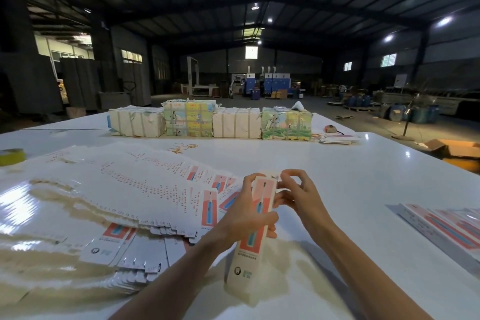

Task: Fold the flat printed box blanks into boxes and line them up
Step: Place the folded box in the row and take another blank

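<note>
I hold a long narrow printed box (248, 254), white with a red panel and a blue toothbrush picture, above the table's near middle. My left hand (244, 212) wraps around its middle. My right hand (292, 189) pinches the flap at its far end. A wide fanned spread of flat box blanks (117, 189) covers the table to the left. At the right edge lies a row of folded boxes (446, 228), side by side.
Four wrapped bundles (210, 122) stand in a row at the far side of the white table (337, 169). Rubber bands (181, 148) lie before them. A yellow tape roll (11, 156) sits far left, a small stack of blanks (337, 139) far right. An open carton (457, 153) stands beyond the right edge.
</note>
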A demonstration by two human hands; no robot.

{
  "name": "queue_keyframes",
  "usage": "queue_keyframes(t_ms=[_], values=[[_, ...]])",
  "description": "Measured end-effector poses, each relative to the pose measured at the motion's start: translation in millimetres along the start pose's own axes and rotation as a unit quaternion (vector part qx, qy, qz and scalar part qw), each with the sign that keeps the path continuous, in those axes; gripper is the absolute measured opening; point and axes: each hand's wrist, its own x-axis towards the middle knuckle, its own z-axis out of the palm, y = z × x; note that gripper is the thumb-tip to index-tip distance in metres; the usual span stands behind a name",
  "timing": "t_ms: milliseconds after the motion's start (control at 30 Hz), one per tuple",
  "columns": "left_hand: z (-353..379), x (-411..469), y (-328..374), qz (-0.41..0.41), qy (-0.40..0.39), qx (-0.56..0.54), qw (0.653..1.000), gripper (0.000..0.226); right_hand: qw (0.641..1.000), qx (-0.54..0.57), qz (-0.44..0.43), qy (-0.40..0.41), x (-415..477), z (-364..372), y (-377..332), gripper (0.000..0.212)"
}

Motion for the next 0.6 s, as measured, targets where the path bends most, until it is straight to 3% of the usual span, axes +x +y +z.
queue_keyframes(t_ms=[100,400,500,600], values=[[1.8,-1.7,-0.7,-0.004,-0.021,0.011,1.000,0.082,0.999,-0.038,-0.011,0.010,4.7,-6.7,1.4,0.017],[-1.8,-0.1,-0.8,-0.024,-0.007,0.020,0.999,0.074,0.969,-0.183,-0.165,0.007,-1.9,-3.4,-1.5,0.012],[-3.6,-0.5,0.5,-0.036,-0.009,0.019,0.999,0.074,0.971,-0.191,-0.144,0.005,-2.1,-0.7,-4.6,0.016],[-2.1,-4.9,7.8,-0.024,-0.007,0.061,0.998,0.080,0.989,-0.107,-0.098,0.020,-0.3,0.9,-8.6,0.024]])
